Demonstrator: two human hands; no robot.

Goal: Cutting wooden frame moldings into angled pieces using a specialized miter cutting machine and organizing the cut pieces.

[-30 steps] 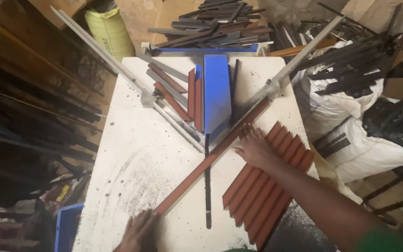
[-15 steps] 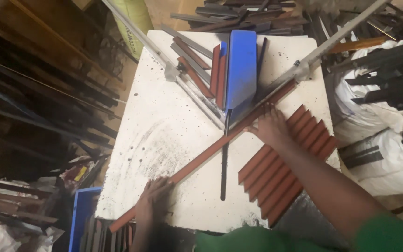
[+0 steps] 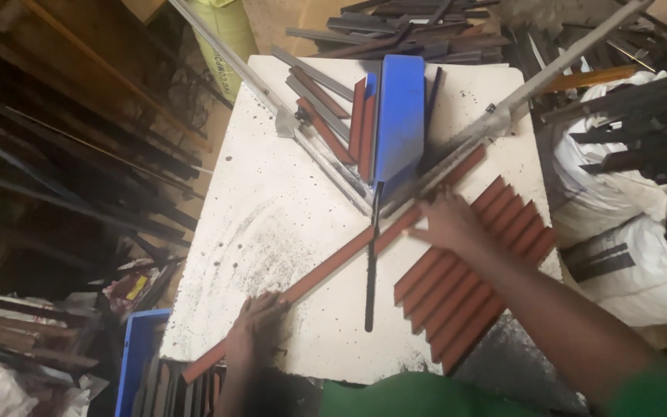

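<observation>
The long red-brown strip runs on a slant across the white table, from the lower left of the frame up toward the centre right, and both my hands are on it. My left hand, low in the frame just left of centre, lies on the strip's lower stretch with the fingers laid close together along it; whether they curl under its edge I cannot tell. My right hand, right of centre, presses flat near the strip's upper part, fingers slightly spread, its heel at the edge of the red-brown pieces.

Those short red-brown pieces lie side by side in a tidy row at the lower right, so I judge a good batch is already laid out, while the long strip is whole and in hand. A thin dark bar lies upright in the frame, crossing under the strip at the table's middle. Above it, at top centre, a blue angled piece sits between two grey metal rails that meet in a V, with a few more red and grey lengths beside it. Beyond the table's far edge is a heap of dark offcuts; white sacks stand at the right, and a blue crate at the lower left holds more stock.
</observation>
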